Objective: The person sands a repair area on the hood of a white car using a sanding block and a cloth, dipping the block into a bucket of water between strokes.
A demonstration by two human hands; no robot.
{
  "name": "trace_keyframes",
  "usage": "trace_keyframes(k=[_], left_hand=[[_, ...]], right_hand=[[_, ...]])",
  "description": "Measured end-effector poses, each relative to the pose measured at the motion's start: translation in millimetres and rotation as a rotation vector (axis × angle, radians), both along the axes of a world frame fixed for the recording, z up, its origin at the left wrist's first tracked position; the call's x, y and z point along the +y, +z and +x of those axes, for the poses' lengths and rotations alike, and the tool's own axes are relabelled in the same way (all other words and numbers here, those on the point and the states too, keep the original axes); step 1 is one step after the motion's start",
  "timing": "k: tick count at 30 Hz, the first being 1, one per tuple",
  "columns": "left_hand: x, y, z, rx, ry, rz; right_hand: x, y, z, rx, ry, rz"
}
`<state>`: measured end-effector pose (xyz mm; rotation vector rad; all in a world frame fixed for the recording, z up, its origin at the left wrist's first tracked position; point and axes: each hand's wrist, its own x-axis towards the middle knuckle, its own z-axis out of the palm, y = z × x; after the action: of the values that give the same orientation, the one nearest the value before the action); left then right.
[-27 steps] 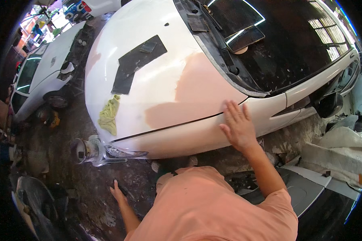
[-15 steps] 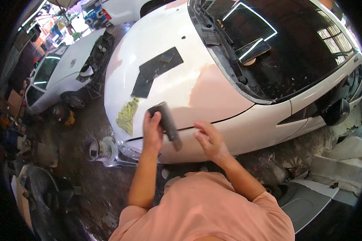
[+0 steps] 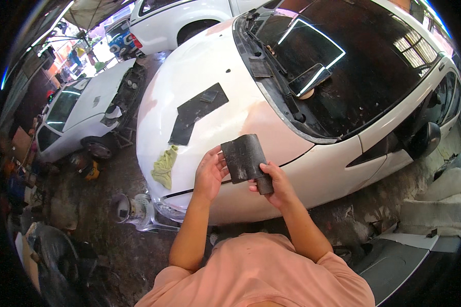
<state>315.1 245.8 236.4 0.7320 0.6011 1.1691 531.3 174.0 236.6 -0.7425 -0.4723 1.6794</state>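
Now the right grip (image 3: 273,184) clasps a curled dark sheet (image 3: 243,157), left grip (image 3: 210,172) holding its edge, above the white hood (image 3: 189,74), yellow-green cloth (image 3: 164,168) lying nearby.

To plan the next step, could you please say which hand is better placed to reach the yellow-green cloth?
Probably the left hand: it is nearer the yellow-green cloth, while the right hand, farther off, grips the curled dark sheet.
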Motion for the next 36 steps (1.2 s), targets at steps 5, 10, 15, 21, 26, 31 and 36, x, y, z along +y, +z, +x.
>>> trace_keyframes(k=[5,10,15,21,26,31,36], left_hand=[[-11.2,3.5,-7.4,0.174,0.116,0.210],[-12.3,-9.0,-23.4,0.429,0.343,0.316],[-31.8,14.4,11.1,0.337,0.147,0.107],[-30.6,4.2,15.7,0.190,0.249,-0.030],[-29.1,-7.7,16.2,0.071,0.219,-0.096],[-26.8,-23.9,14.1,0.158,0.265,-0.037],[-30.2,-8.0,13.8,0.051,0.299,-0.069]], right_hand=[[12.9,-6.9,-2.0,0.041,0.049,0.002],[15.3,6.1,-20.3,-0.168,-0.022,0.089],[16.1,-7.3,-35.4,-0.912,-0.214,0.433],[-4.7,-2.1,-59.1,-1.393,-0.252,0.819],[-4.0,-22.1,-57.6,-1.442,-0.322,0.780],[-5.4,-14.5,-55.5,-1.488,-0.423,0.756],[-5.5,-11.4,-50.9,-1.522,-0.533,0.704]])
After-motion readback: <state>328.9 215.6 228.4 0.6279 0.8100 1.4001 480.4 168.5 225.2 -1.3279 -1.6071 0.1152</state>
